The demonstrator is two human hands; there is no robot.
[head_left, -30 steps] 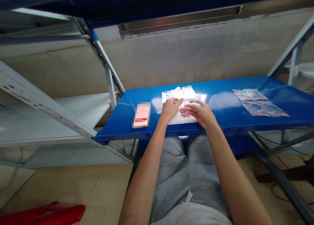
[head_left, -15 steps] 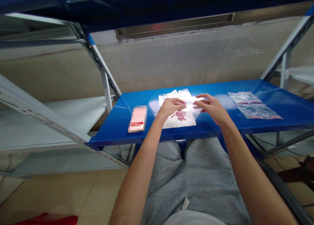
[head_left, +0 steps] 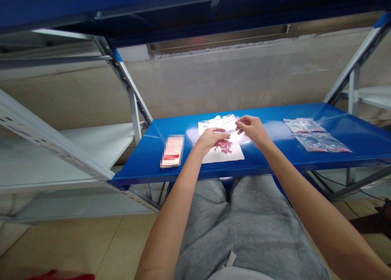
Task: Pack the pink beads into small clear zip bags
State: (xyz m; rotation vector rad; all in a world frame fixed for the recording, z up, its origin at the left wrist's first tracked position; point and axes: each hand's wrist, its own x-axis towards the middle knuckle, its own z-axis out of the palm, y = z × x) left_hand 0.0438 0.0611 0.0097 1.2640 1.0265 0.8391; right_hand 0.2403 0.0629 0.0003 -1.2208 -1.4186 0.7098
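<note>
My left hand [head_left: 210, 140] and my right hand [head_left: 252, 130] meet above a white sheet [head_left: 224, 159], each pinching a small clear plastic bag [head_left: 229, 125] between fingers and thumb. Beneath my left fingers, a small heap of pink round beads or pills [head_left: 224, 146] lies on the sheet. Several more clear bags [head_left: 209, 126] lie flat at the sheet's far edge, partly behind my hands. To the left stands a flat pink and red packet [head_left: 172, 151], its surface blurred.
Everything lies on a blue steel shelf [head_left: 269, 157] with white slotted uprights [head_left: 134, 109] at both ends. Filled clear bags with pink contents [head_left: 316, 135] lie at the right. Another blue shelf hangs overhead, and my grey-trousered lap is below.
My right hand has moved left from its spread position and now pinches the small bag with my left hand. The view has shifted slightly.
</note>
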